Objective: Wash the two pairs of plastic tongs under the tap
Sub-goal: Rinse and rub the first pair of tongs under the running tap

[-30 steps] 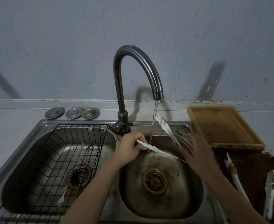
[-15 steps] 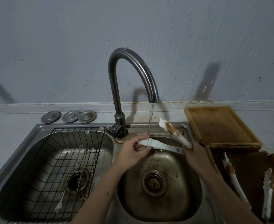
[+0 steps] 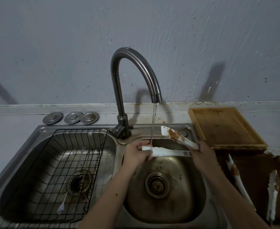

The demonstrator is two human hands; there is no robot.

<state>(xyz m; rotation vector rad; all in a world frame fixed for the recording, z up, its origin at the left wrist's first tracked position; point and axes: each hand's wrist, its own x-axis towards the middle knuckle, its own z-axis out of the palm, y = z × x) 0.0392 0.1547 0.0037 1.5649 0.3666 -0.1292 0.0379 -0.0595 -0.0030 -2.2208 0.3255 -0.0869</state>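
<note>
Water ran from the tap (image 3: pixel 136 76) onto the lower arm of the white tongs (image 3: pixel 167 150), held over the right bowl of the sink (image 3: pixel 190 210). The left hand (image 3: pixel 136 153) pinched the tip of that arm, and the right hand (image 3: pixel 202 154) was curled round the joined end, with the upper arm pointing up and smeared with brown sauce. The other tongs (image 3: pixel 238 180) lay on the brown tray (image 3: pixel 258 172) at the right, also dirty.
</note>
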